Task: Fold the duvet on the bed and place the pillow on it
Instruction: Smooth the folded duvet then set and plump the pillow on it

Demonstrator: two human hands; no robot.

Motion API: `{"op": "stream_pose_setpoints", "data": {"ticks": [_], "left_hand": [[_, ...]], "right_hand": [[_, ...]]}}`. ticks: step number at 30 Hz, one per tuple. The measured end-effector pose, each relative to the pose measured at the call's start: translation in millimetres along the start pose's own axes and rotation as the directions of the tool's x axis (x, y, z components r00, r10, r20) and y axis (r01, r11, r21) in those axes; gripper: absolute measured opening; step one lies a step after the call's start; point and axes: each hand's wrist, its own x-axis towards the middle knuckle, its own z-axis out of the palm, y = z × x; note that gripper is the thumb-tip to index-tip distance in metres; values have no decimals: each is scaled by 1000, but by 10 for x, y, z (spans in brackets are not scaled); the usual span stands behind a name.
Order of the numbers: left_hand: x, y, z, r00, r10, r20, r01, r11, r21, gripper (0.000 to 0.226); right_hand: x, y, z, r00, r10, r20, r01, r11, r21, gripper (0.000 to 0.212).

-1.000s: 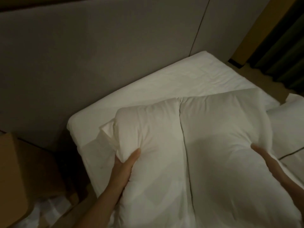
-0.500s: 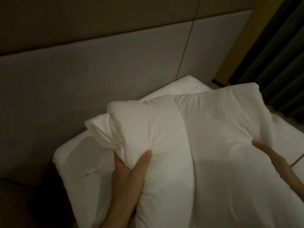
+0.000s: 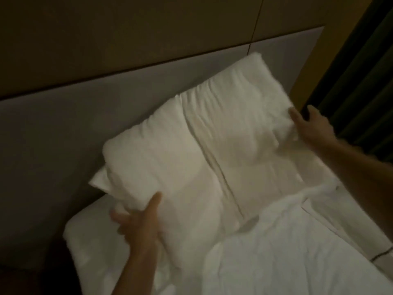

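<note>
The folded white duvet (image 3: 191, 150) is a thick bundle with a seam down its middle, lying slantwise against the grey headboard (image 3: 63, 135). My left hand (image 3: 140, 226) grips its near left corner, thumb on top and fingers underneath. My right hand (image 3: 312, 126) holds the far right edge, thumb pressed onto the fabric and fingers behind it. More white bedding (image 3: 297, 241) overlaps the bundle's near right side; I cannot tell whether it belongs to the duvet. A white edge with a dark line (image 3: 382, 255) at the far right may be the pillow.
The white mattress (image 3: 89, 241) shows below the bundle at the lower left. A brown wall panel (image 3: 148, 28) rises above the headboard. Dark green curtains (image 3: 361, 81) hang at the right, beside a yellowish strip (image 3: 319, 60). The room is dim.
Both hands have carried the duvet bundle up and away from me to the headboard. It now lies flatter and more spread out. My right hand has shifted to its far right edge.
</note>
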Motion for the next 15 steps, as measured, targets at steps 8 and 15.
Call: {"op": "stream_pose_setpoints", "data": {"ticks": [8, 15], "left_hand": [[343, -153, 235, 693, 533, 485, -706, 370, 603, 85], [923, -507, 701, 608, 498, 618, -711, -6, 704, 75]], "right_hand": [[-597, 299, 1344, 923, -75, 378, 168, 961, -218, 77], [-432, 322, 1998, 871, -83, 483, 226, 943, -245, 104]]}}
